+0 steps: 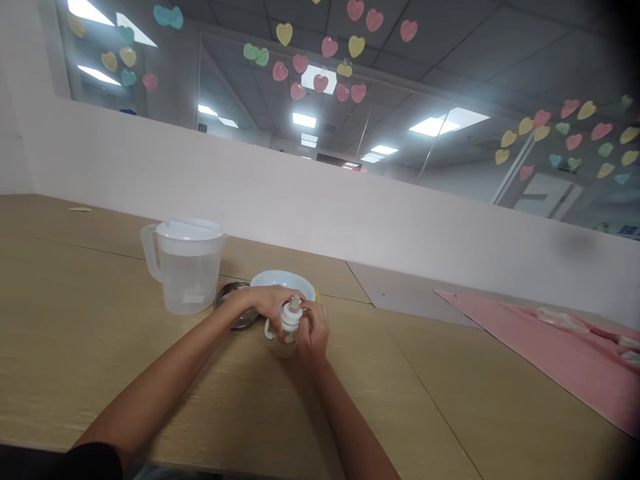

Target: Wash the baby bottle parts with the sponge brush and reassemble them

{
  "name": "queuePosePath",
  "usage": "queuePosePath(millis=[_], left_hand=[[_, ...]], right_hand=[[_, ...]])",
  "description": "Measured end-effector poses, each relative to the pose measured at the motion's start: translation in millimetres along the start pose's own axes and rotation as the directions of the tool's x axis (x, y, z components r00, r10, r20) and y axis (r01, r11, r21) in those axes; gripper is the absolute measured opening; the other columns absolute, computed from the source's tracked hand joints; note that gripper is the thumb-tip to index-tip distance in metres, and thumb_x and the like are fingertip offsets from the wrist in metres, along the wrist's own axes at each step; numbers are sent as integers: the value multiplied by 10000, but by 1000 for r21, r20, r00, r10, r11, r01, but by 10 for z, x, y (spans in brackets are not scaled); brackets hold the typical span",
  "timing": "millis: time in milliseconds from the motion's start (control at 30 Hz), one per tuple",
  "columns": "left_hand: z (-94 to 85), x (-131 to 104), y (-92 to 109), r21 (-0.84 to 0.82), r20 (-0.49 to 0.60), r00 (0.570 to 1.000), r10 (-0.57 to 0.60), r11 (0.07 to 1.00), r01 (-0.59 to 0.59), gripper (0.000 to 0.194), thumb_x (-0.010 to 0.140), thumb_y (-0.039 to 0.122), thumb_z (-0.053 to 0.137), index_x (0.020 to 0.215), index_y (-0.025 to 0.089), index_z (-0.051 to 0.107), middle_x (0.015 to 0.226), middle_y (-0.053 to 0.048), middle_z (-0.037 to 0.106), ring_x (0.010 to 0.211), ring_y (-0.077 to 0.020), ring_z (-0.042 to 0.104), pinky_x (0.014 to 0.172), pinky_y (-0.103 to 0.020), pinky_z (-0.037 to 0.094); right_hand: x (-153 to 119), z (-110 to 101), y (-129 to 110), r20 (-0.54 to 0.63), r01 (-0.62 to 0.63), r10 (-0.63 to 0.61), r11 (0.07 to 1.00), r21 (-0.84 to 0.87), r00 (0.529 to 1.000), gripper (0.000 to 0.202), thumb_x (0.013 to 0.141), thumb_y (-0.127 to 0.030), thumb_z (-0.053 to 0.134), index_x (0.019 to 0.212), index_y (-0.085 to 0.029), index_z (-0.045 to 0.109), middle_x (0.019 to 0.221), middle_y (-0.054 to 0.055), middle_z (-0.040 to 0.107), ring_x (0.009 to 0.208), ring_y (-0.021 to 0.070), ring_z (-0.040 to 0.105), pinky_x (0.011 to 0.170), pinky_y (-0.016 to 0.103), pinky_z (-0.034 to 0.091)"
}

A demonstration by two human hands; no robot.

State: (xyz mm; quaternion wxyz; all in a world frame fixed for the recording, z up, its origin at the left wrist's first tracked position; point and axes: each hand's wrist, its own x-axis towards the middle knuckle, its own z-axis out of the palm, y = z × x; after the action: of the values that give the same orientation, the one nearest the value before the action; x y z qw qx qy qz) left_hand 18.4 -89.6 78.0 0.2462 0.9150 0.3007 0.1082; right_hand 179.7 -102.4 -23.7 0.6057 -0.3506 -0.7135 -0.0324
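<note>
A clear baby bottle with a white collar, a teat on top and a white side handle stands between my hands over the table. My left hand is closed around its left and far side, below the teat. On the right, my right hand has its fingers bent against the collar and the teat's base. Part of the bottle's body is hidden by my fingers. Just behind my hands is a pale blue bowl. A shallow metal dish lies partly beneath my left wrist.
A lidded clear plastic pitcher with liquid in it stands left of the metal dish. A pink cloth with whitish items on it lies at the right of the wooden table. A white wall with a window rises behind.
</note>
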Motion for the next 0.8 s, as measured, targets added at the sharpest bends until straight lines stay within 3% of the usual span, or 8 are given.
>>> queuePosePath(millis=[233,367,633,800], left_hand=[[-12,-9,26,19,28,999,-37,999,36,690,470,292,783,1095,213,499,991,5,601,916,-195,555,702,-220,410],[-22,-12,54,-3,36,997,-61,998,61,771,489,246,754,1196,231,448,1010,2,600,897,-190,567,676,-217,420],[4,-10,24,-9,-2,999,-41,999,41,705,498,175,704,1162,217,473,1045,-9,598,917,-203,561,681,-213,418],[22,20,-54,-10,5,1000,-27,1000,27,664,508,188,689,1137,228,482,998,-5,617,869,-195,577,669,-220,426]], right_hand=[[1,-15,-58,-48,5,-7,999,-40,999,111,839,-245,412,810,-202,510,756,27,556,756,177,529,684,336,432],[-9,-13,-108,-35,84,-85,996,-23,996,48,812,-262,483,834,-223,464,799,53,569,768,193,544,670,364,455],[12,-13,-141,-94,209,-214,976,-62,972,108,768,-240,542,836,-209,464,842,61,605,797,194,589,694,359,479],[3,24,-124,-53,139,-147,983,-119,988,246,748,-318,592,941,-196,500,840,66,612,782,203,589,688,355,481]])
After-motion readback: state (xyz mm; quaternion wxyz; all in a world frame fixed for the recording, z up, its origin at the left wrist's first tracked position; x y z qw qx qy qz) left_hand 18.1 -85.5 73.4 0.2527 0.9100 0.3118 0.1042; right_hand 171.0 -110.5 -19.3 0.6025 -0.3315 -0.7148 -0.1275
